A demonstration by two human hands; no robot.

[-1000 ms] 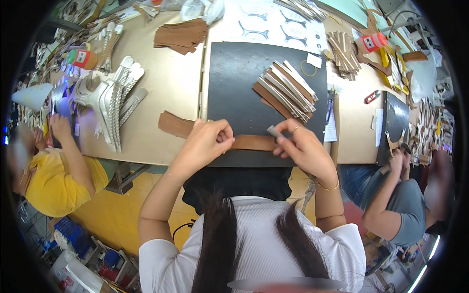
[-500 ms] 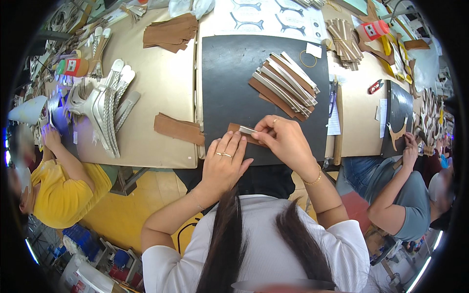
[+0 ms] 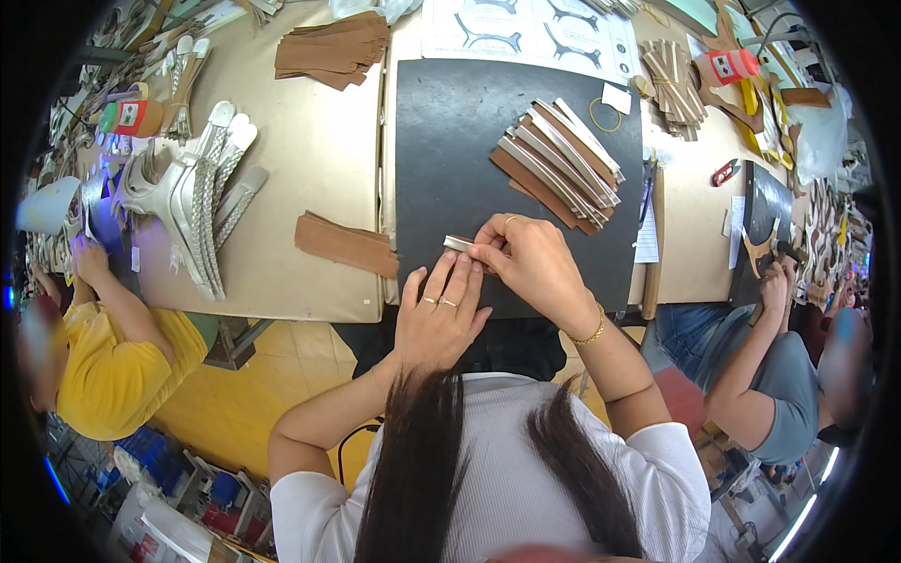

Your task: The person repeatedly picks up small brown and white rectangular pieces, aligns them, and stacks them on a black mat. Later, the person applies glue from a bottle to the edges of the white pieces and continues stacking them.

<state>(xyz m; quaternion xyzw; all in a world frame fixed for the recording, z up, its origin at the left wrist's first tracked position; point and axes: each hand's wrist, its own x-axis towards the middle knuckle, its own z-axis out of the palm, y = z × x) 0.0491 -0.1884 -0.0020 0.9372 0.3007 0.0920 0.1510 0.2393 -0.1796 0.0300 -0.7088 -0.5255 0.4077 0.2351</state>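
A short strip (image 3: 457, 243), pale metallic with a brown edge, lies near the front of the black work board. My left hand (image 3: 436, 314) rests flat with its fingers stretched out, their tips touching the strip's near side. My right hand (image 3: 532, 267) pinches the strip's right end between thumb and fingers; that end is hidden by the fingers. Farther back on the board (image 3: 441, 141), a fanned pile of pale strips (image 3: 558, 164) lies over brown leather pieces. To the left, a few brown leather strips (image 3: 345, 245) lie stacked.
Brown leather pieces (image 3: 330, 49) are stacked at the back left, near braided pale straps (image 3: 199, 202). A printed sheet (image 3: 530, 33) lies behind the board. Right of it are a wooden rod (image 3: 652, 249) and small red snips (image 3: 725, 173). Co-workers sit on both sides.
The brown piece under the pale strip no longer shows flat; a brown edge now stands along the strip. My right hand has moved slightly left, and my left fingertips sit closer to it.
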